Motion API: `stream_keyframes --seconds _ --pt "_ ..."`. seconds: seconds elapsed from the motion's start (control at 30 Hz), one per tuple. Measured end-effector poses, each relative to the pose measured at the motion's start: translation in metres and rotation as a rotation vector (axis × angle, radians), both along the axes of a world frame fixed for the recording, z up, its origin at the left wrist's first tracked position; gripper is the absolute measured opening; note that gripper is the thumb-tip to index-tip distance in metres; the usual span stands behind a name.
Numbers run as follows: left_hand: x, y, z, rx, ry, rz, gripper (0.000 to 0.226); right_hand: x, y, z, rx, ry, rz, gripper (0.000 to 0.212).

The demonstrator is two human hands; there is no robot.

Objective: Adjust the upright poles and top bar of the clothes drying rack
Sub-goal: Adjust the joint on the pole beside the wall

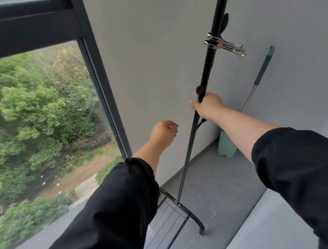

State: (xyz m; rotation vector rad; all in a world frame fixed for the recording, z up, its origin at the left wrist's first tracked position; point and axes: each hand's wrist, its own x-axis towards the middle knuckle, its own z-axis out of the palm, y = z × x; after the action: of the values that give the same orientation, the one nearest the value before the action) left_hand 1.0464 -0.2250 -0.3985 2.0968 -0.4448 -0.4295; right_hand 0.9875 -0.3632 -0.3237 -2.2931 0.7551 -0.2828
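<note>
A black upright pole [214, 41] of the drying rack runs from the top right down to its curved foot [197, 221] on the floor. My right hand [208, 104] is wrapped around the pole just below a round black knob [199, 89]. My left hand [165, 132] hovers left of the pole with its fingers loosely curled, holding nothing and not touching it. A metal clip [224, 45] is clamped on the pole higher up. The rack's lower wire shelf [166, 219] shows near the foot. The top bar is out of view.
A grey wall [151, 63] stands close behind the pole. A large window [35, 129] fills the left side, with trees far below. A mop with a green handle [260, 75] leans in the right corner above a pale green bucket [226, 145]. The floor is grey tile.
</note>
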Motion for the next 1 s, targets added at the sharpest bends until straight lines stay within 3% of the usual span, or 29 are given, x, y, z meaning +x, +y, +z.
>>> stream_keyframes --seconds 0.6,1.0 --pt "-0.095 0.031 0.02 -0.006 -0.016 0.028 0.032 -0.097 -0.008 -0.004 0.378 0.02 -0.113 0.068" --pt "-0.153 0.038 0.018 0.031 -0.043 0.215 0.032 -0.135 0.018 -0.012 0.334 0.227 0.162 0.077"
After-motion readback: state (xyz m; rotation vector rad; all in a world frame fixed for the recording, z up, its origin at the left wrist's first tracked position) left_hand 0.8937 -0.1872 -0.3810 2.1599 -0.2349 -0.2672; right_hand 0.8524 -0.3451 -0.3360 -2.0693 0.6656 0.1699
